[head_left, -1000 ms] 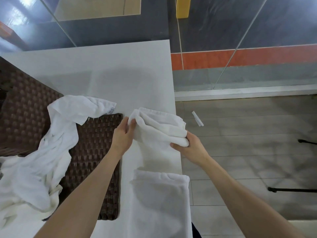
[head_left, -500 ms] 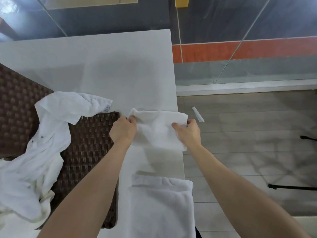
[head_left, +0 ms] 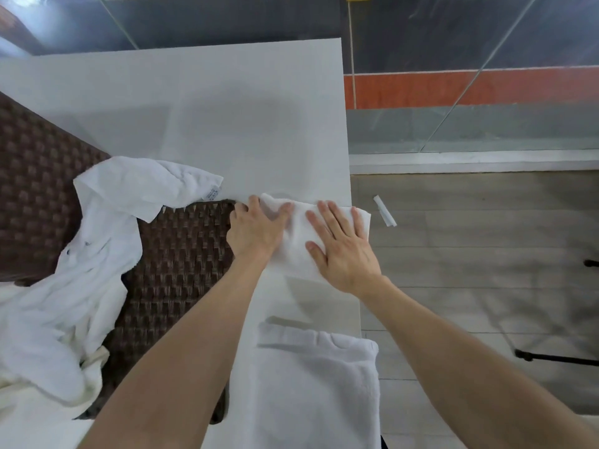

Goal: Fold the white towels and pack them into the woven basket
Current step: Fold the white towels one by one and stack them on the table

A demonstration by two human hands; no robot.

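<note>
Towel (head_left: 296,241): small, white, folded to a compact rectangle, flat on the table (head_left: 227,118) at its right edge; the right corner overhangs the edge slightly. Left hand (head_left: 256,231): palm down on the towel's left end, fingers straight and a little spread, thumb laid across the cloth; it presses and grips nothing. Right hand (head_left: 343,251): palm down on the right half, fingers straight and fanned, also pressing flat. Both forearms reach in from the near side. Folded towel (head_left: 317,390): larger, lies on the same table edge nearer the person, apart from the pressed one, its right side past the edge. Basket (head_left: 181,270): dark brown weave, just left of the left hand; more of the same weave shows further left, and whether it is one piece or two cannot be told. Loose towel (head_left: 103,254): unfolded, crumpled, draped over the weave, with a small label (head_left: 212,192) at the corner nearest the hands. White scrap (head_left: 384,215) on the grey floor (head_left: 470,254) right of the table.
</note>
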